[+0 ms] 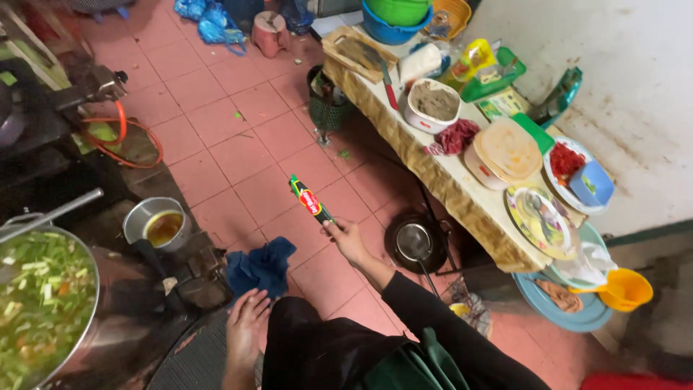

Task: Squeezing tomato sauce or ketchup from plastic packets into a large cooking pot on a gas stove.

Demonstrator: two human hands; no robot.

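Above the red tiled floor (231,144), my right hand (346,240) grips a dark bottle (310,200) by its base, neck pointing away, between the pot (50,303) and the table (433,173). My left hand (247,325) lies open, fingers touching a blue cloth (261,266).
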